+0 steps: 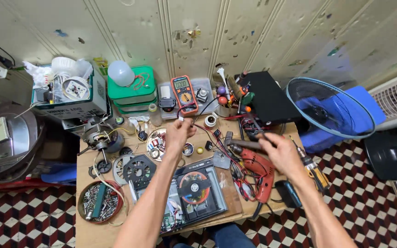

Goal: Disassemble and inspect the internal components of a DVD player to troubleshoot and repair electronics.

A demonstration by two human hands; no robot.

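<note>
A worn wooden surface (93, 229) stands against a chipped, pale panelled wall (198, 32), on a floor of dark red and white checkered tiles (28, 216). It is crowded with metal and plastic parts: an orange multimeter (184, 94), a round tin of screws (98, 202), a black fan rotor (139, 171), and a red drill (259, 171). The left hand (179, 133) pinches the multimeter's thin lead, fingers closed. The right hand (281, 154) is closed on a dark probe (256, 126) above the drill. A blue fan guard (329, 108) sits right.
</note>
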